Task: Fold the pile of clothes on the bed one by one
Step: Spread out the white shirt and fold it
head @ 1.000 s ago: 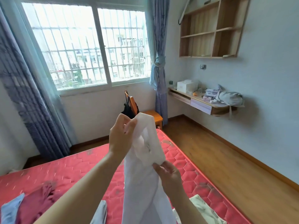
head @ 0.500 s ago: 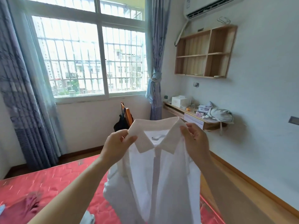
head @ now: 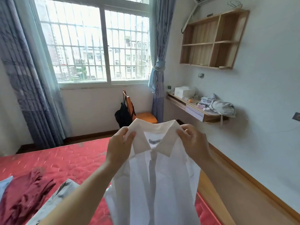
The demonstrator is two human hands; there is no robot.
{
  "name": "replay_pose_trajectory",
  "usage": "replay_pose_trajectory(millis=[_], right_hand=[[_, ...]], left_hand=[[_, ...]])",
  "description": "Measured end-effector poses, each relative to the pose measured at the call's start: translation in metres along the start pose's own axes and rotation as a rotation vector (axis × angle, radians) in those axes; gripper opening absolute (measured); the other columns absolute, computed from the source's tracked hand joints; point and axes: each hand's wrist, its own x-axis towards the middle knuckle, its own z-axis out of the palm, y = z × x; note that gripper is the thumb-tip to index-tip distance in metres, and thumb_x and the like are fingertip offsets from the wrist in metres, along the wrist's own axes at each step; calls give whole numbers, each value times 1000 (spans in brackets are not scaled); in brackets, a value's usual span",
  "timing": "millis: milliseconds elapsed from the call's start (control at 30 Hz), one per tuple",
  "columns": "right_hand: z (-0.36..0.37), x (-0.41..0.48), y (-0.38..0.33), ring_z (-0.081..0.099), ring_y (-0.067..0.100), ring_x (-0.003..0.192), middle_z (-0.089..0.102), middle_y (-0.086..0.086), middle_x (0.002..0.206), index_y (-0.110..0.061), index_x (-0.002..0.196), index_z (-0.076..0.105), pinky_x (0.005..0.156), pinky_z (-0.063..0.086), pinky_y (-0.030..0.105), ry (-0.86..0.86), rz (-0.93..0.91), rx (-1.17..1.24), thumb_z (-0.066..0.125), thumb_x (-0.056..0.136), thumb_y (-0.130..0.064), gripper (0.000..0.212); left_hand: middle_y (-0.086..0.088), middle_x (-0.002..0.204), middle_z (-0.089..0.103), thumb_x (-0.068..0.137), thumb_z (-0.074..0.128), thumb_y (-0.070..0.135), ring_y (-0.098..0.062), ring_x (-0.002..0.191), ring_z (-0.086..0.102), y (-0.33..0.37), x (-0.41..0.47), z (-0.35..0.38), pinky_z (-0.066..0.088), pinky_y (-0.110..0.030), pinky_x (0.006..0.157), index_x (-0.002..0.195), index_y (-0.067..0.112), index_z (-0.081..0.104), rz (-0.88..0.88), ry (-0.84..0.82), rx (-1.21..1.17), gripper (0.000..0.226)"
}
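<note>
A white collared shirt (head: pixel 155 181) hangs in the air in front of me, front side facing me, its lower part dropping out of view. My left hand (head: pixel 119 146) pinches the left end of the collar and my right hand (head: pixel 193 142) pinches the right end. Below lies the bed with a red quilted mattress (head: pixel 65 159). On its left side rest a crumpled dark red garment (head: pixel 26 194), a grey garment (head: pixel 55 198) and a light blue one (head: pixel 4 182) at the frame's edge.
An orange chair (head: pixel 144 116) with a black bag (head: pixel 124 115) stands beyond the bed under the window. A wall-mounted desk (head: pixel 194 111) at right carries a white box and a heap of grey cloth. Wooden floor (head: pixel 243 200) runs along the bed's right side.
A second ago the shirt was bunched between my hands, the right one low. My right hand has risen to the collar and both hands have spread it, so the shirt now hangs open.
</note>
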Motion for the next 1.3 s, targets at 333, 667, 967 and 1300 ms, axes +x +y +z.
replay_pose_trajectory(millis=[333, 667, 967, 1300], right_hand=[[7, -53, 9, 59, 7, 63, 57, -19, 76, -22, 84, 69, 49, 44, 11, -74, -52, 222, 63, 86, -33, 13], [54, -87, -34, 62, 10, 76, 63, -3, 95, -12, 114, 66, 70, 54, 28, -476, -159, 450, 63, 87, -11, 27], [46, 3, -120, 55, -13, 97, 56, -34, 107, -48, 120, 45, 75, 43, 4, -345, -104, 640, 71, 80, -33, 50], [83, 31, -185, 54, -15, 78, 58, -22, 87, -36, 96, 49, 66, 39, 3, -137, -160, 638, 64, 85, -19, 25]], left_hand=[[9, 81, 68, 85, 63, 30, -5, 64, 63, 16, -74, 22, 43, -17, 52, 80, 23, 55, -164, 80, 148, 11], [-6, 85, 71, 87, 64, 33, -26, 77, 69, 21, -88, 7, 57, -41, 69, 92, 13, 62, -417, 45, -226, 21], [11, 71, 66, 94, 53, 26, -1, 54, 54, 64, -7, -88, 41, -13, 49, 92, 21, 57, -8, -27, -204, 7], [-4, 85, 68, 81, 71, 23, -16, 73, 66, 3, -12, -135, 52, -27, 66, 91, 23, 66, -90, -30, -134, 11]])
